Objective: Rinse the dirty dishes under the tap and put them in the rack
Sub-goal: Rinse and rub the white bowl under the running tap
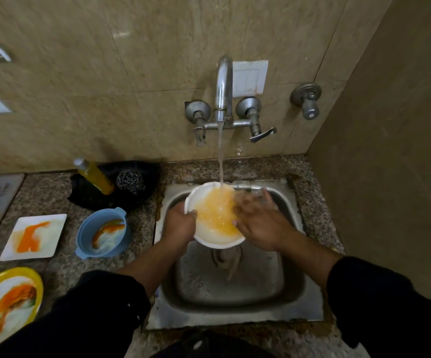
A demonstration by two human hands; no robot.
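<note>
A white bowl (209,236) full of orange water sits over the steel sink (235,306), right under the stream from the wall tap (224,89). My left hand (178,223) grips the bowl's left rim. My right hand (258,223) lies with straight, motion-blurred fingers inside the bowl on its right side. On the counter to the left wait a stained blue bowl (103,232), a smeared white square plate (35,236) and a yellow-rimmed plate (5,303) with orange sauce. No rack is in view.
A yellow soap bottle (94,177) and a steel scrubber (130,182) rest on a black cloth behind the blue bowl. The tap's lever handle (262,133) sticks out to the right. A wall closes the right side.
</note>
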